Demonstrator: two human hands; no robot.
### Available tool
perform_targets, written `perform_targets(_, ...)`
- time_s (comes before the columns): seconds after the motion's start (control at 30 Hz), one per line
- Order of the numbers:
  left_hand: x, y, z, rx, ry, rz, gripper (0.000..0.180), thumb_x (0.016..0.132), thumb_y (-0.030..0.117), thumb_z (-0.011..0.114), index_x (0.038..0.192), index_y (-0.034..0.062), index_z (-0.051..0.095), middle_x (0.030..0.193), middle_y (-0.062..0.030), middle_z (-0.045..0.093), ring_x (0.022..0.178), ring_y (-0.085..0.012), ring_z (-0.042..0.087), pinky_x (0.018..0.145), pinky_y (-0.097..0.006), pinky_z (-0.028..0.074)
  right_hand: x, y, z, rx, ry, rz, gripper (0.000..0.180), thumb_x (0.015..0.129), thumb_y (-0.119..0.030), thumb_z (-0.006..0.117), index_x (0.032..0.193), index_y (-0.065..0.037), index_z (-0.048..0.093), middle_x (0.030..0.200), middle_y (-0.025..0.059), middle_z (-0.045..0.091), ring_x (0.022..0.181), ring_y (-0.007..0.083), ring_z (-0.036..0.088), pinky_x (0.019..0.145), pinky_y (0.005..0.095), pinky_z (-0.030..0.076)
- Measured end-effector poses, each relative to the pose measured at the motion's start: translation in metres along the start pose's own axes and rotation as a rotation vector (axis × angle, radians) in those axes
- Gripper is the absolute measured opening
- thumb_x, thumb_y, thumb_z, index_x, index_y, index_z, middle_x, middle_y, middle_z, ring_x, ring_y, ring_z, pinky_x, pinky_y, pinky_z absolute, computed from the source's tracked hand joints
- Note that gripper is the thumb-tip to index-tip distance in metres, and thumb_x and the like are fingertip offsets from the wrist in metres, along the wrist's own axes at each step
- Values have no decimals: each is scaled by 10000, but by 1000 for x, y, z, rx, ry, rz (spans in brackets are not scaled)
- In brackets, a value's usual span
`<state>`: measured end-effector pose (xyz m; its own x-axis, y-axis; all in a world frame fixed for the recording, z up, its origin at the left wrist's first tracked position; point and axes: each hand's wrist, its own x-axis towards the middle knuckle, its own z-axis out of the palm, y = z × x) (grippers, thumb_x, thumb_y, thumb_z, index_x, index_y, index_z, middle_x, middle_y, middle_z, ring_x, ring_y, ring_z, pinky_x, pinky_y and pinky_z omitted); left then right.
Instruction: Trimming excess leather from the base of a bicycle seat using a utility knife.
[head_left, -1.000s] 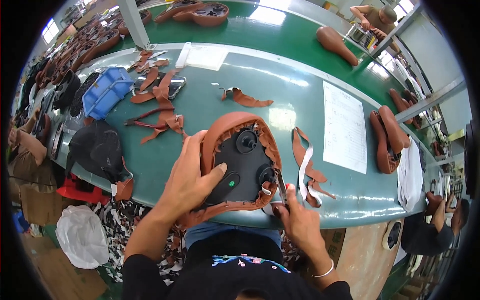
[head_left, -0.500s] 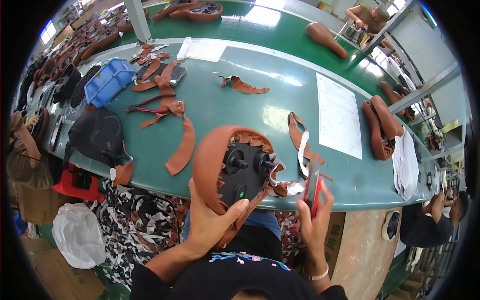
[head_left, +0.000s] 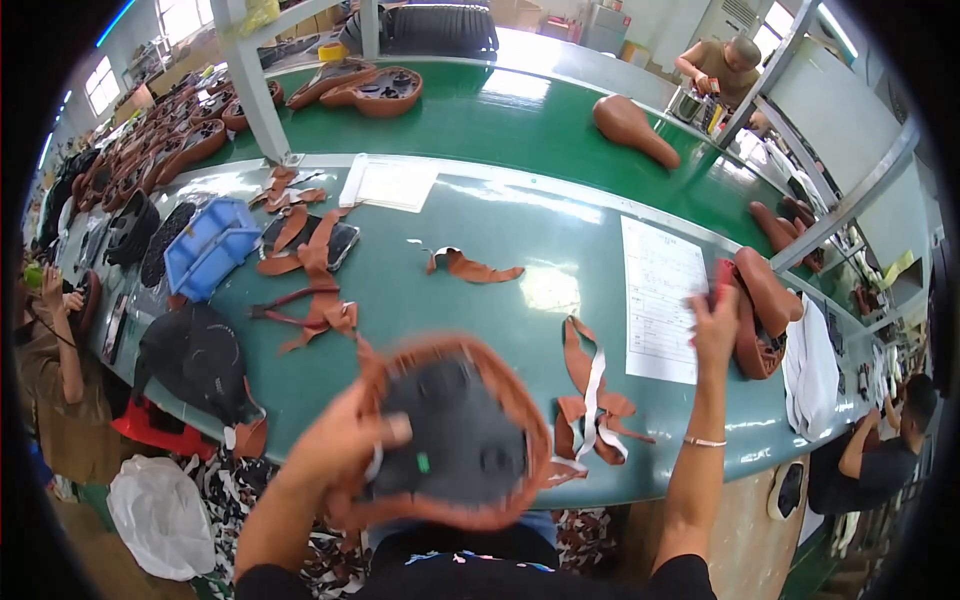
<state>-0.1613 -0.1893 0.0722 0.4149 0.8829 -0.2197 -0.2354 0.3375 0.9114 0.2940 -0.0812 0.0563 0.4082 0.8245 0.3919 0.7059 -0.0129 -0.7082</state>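
Observation:
A brown bicycle saddle [head_left: 450, 430], its black underside facing up, is held over the near table edge and blurred by motion. My left hand [head_left: 340, 435] grips its left rim, thumb over the black base. Out to the right, my right hand [head_left: 714, 325] is closed around a red-handled utility knife [head_left: 723, 278], beside two stacked brown saddles [head_left: 765, 305] and over the edge of a printed sheet [head_left: 660, 300]. The knife's blade cannot be made out. Brown and white trimmed strips [head_left: 595, 405] lie on the table between the held saddle and my right arm.
Red-handled pliers [head_left: 295, 305] lie among brown scraps at left, near a blue bin [head_left: 210, 245] and a black cap-like item [head_left: 195, 360]. Beyond, a green bench [head_left: 490, 120] carries more saddles. Two people work at the right; another person's arms show at far left.
My right hand has moved away from the saddle, up and right with the knife. The saddle has turned and come lower, nearer to me. A trimmed strip now lies with the others. The view has tilted up.

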Motion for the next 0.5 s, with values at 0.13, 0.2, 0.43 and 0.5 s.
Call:
perform_targets(0.13,113,39,-51,-540,410,416,517,960,317,421,1382,26,350,1350,-126,450,1214,-263,468,1058,-350,302,0,-28,71,226,-461,146,308,749,-210,729,917,-36,539,666,-7,508,512,80,468,439,228,392)
perform_targets(0.2,165,19,-53,199,403,587,510,956,373,441,1328,25,413,1331,-125,459,1229,-280,442,1054,-388,309,28,-13,86,509,-385,236,307,764,-162,698,978,-18,531,659,0,509,504,91,470,452,233,398)
perform_targets(0.43,218,-4,41,1112,-89,567,332,858,276,597,1105,56,567,1202,-159,541,1138,-340,498,899,-443,399,179,53,154,947,-186,407,445,779,-30,613,1191,-46,444,863,99,582,698,183,613,590,306,514)
perform_targets(0.5,225,-6,45,849,-278,730,220,835,233,620,988,75,616,1141,-118,575,1108,-320,515,838,-432,417,222,61,184,1210,-164,476,515,796,-33,636,1259,-84,417,1031,212,563,852,292,622,719,381,547)
